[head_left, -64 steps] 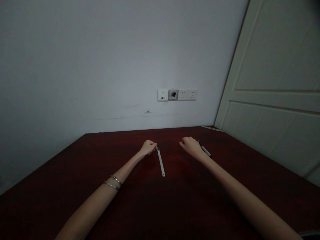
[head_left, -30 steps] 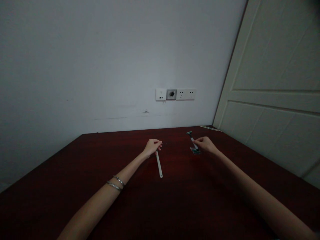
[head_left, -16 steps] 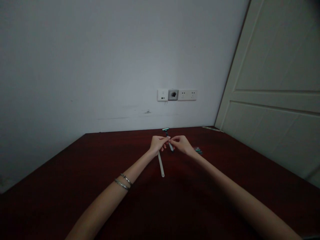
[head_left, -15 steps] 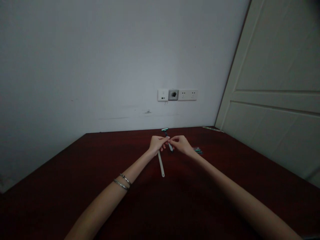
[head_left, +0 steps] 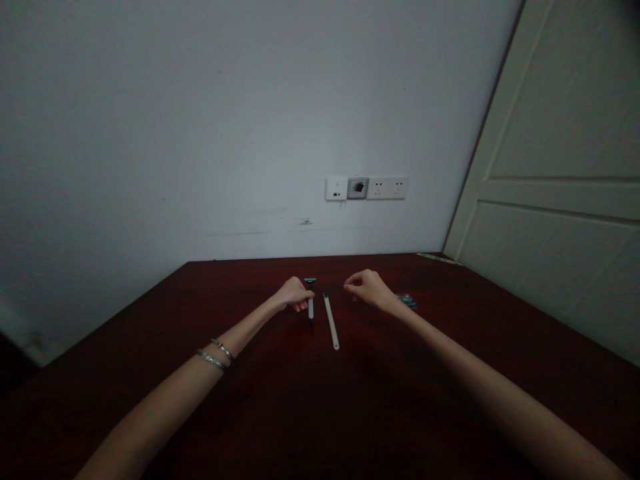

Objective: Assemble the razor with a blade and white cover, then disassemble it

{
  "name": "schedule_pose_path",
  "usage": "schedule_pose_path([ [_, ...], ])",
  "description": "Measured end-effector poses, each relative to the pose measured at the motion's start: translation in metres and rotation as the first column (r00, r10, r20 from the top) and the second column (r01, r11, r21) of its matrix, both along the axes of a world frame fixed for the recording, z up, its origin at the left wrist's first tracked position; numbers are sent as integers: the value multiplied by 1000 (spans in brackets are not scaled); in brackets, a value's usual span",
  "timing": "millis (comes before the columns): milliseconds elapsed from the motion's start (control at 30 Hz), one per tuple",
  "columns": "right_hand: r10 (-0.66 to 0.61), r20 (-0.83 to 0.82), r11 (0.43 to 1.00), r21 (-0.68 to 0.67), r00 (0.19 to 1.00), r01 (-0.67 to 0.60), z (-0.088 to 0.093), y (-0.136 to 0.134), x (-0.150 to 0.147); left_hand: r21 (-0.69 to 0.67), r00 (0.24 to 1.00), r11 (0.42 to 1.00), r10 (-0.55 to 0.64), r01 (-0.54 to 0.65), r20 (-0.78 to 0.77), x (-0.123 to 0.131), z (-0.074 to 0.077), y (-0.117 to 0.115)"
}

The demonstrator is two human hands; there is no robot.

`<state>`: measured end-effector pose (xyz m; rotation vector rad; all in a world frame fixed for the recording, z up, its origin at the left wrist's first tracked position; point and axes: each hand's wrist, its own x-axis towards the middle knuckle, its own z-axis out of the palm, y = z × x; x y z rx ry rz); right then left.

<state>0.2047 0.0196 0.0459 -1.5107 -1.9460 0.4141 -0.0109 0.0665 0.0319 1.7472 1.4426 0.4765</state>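
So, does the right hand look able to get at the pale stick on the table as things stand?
Probably yes: the right hand seems to hold nothing, and the pale stick lies uncovered on the table to its left. The left hand, gripping the razor, is on the stick's other side.

No text, label, brand, number or sign can be read here.

A narrow gap separates the razor (head_left: 311,309) in the left fingers (head_left: 303,306) from the white strip (head_left: 331,325) on the tabletop (head_left: 280,420), and a wider one opens between strip and right fingers (head_left: 349,287). Nearer, a broad lane runs between the forearms (head_left: 165,400). The packet (head_left: 408,301) obstructs beside the right wrist; the wall (head_left: 250,133) bounds the far edge.
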Motion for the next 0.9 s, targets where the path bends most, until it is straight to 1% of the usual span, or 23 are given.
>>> schedule_pose_path([
  [67,-32,18,999,-30,999,33,-3,-1,7,1,998,1000,-3,3,-61,-1,-2,-1],
  [267,-97,123,989,-102,988,110,-18,-3,24,-41,989,997,-76,71,-130,1,-9,-1],
  [433,-84,139,984,-145,987,104,-27,-2,34,-37,984,996,-85,81,-153,-4,-22,8],
  [533,-106,132,981,-147,986,125,-29,-3,40,-19,979,994,-108,106,-170,-6,-27,11],
  [700,-140,117,975,-155,983,158,-26,-5,58,-25,972,990,-139,136,-189,-8,-24,9],
  [800,-161,152,980,-91,975,176,-24,-2,76,-68,963,985,-170,159,-208,-8,-22,10],
  [900,-147,191,986,-49,971,159,-26,4,96,-107,958,980,-188,168,-216,-8,-20,11],
])
